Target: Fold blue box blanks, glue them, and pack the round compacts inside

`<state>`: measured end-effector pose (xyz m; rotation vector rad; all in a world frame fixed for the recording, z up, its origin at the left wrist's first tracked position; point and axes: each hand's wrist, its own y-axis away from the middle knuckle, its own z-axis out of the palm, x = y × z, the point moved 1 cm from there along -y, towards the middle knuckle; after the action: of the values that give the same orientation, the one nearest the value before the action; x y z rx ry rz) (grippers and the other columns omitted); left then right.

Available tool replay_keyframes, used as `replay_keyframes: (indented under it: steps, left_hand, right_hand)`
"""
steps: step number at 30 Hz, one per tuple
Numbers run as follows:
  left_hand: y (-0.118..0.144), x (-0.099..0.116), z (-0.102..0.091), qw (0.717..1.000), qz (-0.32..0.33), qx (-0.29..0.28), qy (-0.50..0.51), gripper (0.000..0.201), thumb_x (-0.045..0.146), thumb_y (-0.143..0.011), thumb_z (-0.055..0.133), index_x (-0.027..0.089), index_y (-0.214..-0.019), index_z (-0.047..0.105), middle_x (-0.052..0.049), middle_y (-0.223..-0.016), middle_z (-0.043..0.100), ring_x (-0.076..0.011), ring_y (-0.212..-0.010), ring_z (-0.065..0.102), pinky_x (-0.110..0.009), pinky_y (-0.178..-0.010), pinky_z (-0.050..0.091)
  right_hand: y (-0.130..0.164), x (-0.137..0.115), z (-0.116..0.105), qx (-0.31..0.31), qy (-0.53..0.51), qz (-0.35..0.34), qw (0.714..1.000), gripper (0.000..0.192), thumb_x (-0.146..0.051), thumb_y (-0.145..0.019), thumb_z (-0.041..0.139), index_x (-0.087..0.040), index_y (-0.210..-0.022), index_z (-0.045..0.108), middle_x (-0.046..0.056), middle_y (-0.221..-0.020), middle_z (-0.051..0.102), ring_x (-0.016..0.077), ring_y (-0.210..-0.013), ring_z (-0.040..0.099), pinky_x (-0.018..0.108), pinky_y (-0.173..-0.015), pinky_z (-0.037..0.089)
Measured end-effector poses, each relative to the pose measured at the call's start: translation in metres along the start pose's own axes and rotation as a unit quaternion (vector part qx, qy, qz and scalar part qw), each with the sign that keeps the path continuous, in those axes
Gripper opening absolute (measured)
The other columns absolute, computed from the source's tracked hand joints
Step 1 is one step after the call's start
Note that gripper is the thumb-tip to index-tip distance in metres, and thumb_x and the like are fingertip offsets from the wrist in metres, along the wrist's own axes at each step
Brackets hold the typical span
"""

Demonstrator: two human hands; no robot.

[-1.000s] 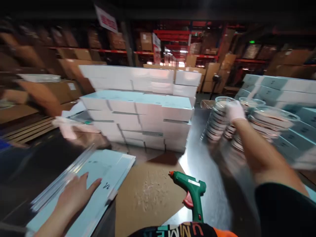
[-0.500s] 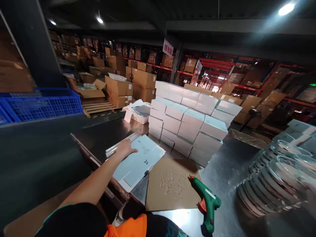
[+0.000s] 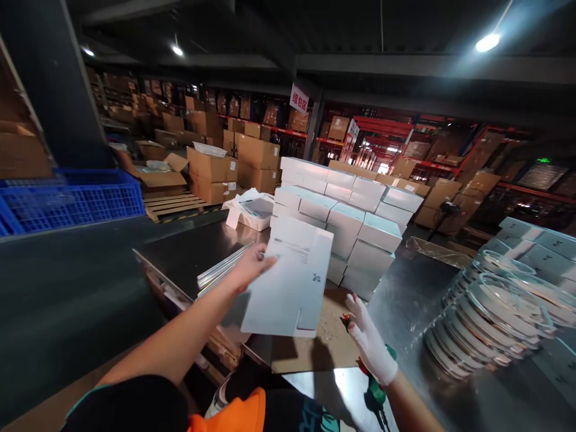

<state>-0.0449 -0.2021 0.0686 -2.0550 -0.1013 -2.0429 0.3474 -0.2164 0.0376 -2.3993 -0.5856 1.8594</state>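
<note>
— What is the left hand (image 3: 251, 269) doing?
— It is reaching out with the arm stretched, fingers pinching the left edge of a flat unfolded white carton blank (image 3: 290, 282), which is hanging tilted above the steel table (image 3: 405, 300).
— And the right hand (image 3: 369, 339)?
— Wearing a white glove, it is hovering just right of the blank, fingers spread, over the green glue gun (image 3: 375, 393), hiding most of it.
— Around them?
— A brown cardboard sheet (image 3: 315, 354) is lying underneath, stacked white boxes (image 3: 346, 222) behind, clear lidded dishes (image 3: 490, 318) stacked at right.

Matt white cardboard sheet (image 3: 288, 288), shiny metal table (image 3: 405, 300), cloth glove (image 3: 371, 345).
</note>
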Motion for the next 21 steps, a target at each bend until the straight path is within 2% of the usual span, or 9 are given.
replay_keyframes:
  steps: [3, 5, 7, 10, 12, 15, 17, 19, 21]
  left_hand:
    - [0.042, 0.009, 0.051, 0.979, 0.004, -0.138, 0.151, 0.071, 0.058, -0.062, 0.101, 0.020, -0.116, 0.076, -0.008, -0.100, 0.084, -0.0265, -0.090, 0.078, -0.037, -0.084, 0.061]
    - [0.061, 0.004, 0.081, 0.953, -0.047, -0.217, 0.205, 0.076, 0.059, -0.061, 0.102, 0.020, -0.123, 0.078, -0.011, -0.105, 0.085, -0.0320, -0.099, 0.081, -0.044, -0.093, 0.063]
    - [0.066, -0.003, 0.103, 0.938, -0.049, -0.255, 0.232, 0.087, 0.064, -0.060, 0.103, 0.021, -0.131, 0.078, -0.015, -0.114, 0.086, -0.0381, -0.109, 0.082, -0.051, -0.100, 0.063]
    - [0.055, -0.017, 0.125, 0.946, 0.047, -0.230, 0.224, 0.120, 0.071, -0.051, 0.106, 0.026, -0.155, 0.065, -0.019, -0.138, 0.080, -0.0445, -0.126, 0.077, -0.056, -0.105, 0.063]
    - [0.044, -0.028, 0.135, 0.971, 0.083, -0.157, 0.160, 0.144, 0.068, -0.045, 0.109, 0.029, -0.170, 0.048, -0.020, -0.153, 0.072, -0.0469, -0.137, 0.071, -0.057, -0.109, 0.062]
    - [0.036, -0.047, 0.144, 0.994, 0.099, -0.041, 0.017, 0.162, 0.059, -0.041, 0.113, 0.027, -0.178, 0.032, -0.024, -0.162, 0.062, -0.0489, -0.150, 0.062, -0.059, -0.120, 0.056]
    - [0.038, -0.055, 0.147, 0.989, 0.142, -0.047, -0.024, 0.165, 0.059, -0.042, 0.113, 0.026, -0.179, 0.028, -0.025, -0.164, 0.058, -0.0487, -0.151, 0.060, -0.061, -0.125, 0.051]
    - [0.044, -0.057, 0.147, 0.972, 0.218, -0.083, -0.033, 0.159, 0.062, -0.045, 0.112, 0.027, -0.177, 0.032, -0.024, -0.166, 0.055, -0.0470, -0.152, 0.059, -0.062, -0.127, 0.048]
    - [0.050, -0.052, 0.146, 0.951, 0.286, -0.107, -0.049, 0.125, 0.065, -0.058, 0.107, 0.027, -0.164, 0.054, -0.020, -0.160, 0.059, -0.0439, -0.149, 0.059, -0.060, -0.126, 0.049]
  right_hand:
    - [-0.010, -0.007, 0.024, 0.013, -0.176, 0.053, 0.983, 0.092, -0.088, -0.080, 0.084, -0.040, -0.154, 0.058, 0.013, -0.169, 0.063, 0.0394, -0.157, 0.060, 0.063, -0.129, 0.048]
    - [-0.013, -0.010, 0.025, 0.047, -0.210, 0.068, 0.974, 0.095, -0.090, -0.078, 0.084, -0.038, -0.153, 0.057, 0.014, -0.159, 0.071, 0.0392, -0.146, 0.069, 0.061, -0.123, 0.055]
    - [-0.011, -0.012, 0.020, 0.071, -0.195, 0.059, 0.976, 0.099, -0.089, -0.077, 0.084, -0.034, -0.155, 0.056, 0.015, -0.154, 0.074, 0.0400, -0.139, 0.073, 0.058, -0.116, 0.060]
    - [0.005, -0.014, 0.015, 0.081, -0.151, 0.034, 0.985, 0.098, -0.086, -0.080, 0.084, -0.031, -0.156, 0.057, 0.016, -0.158, 0.071, 0.0406, -0.140, 0.072, 0.054, -0.110, 0.065]
    - [0.016, -0.018, 0.015, 0.070, -0.148, 0.030, 0.986, 0.094, -0.081, -0.082, 0.084, -0.030, -0.156, 0.059, 0.016, -0.152, 0.074, 0.0413, -0.138, 0.073, 0.055, -0.108, 0.066]
    - [0.024, -0.027, 0.011, 0.084, -0.147, 0.026, 0.985, 0.089, -0.071, -0.082, 0.090, -0.028, -0.155, 0.063, 0.015, -0.139, 0.080, 0.0403, -0.133, 0.075, 0.055, -0.109, 0.066]
    - [0.020, -0.034, 0.003, 0.129, -0.135, 0.016, 0.982, 0.086, -0.070, -0.081, 0.091, -0.029, -0.152, 0.066, 0.013, -0.137, 0.081, 0.0379, -0.133, 0.075, 0.054, -0.113, 0.064]
    - [0.014, -0.041, -0.005, 0.138, -0.127, 0.001, 0.982, 0.082, -0.075, -0.077, 0.091, -0.030, -0.142, 0.072, 0.012, -0.135, 0.081, 0.0373, -0.134, 0.074, 0.053, -0.114, 0.062]
    - [0.009, -0.045, -0.009, 0.106, -0.129, -0.008, 0.986, 0.077, -0.082, -0.075, 0.088, -0.028, -0.129, 0.077, 0.013, -0.130, 0.082, 0.0387, -0.131, 0.074, 0.052, -0.110, 0.064]
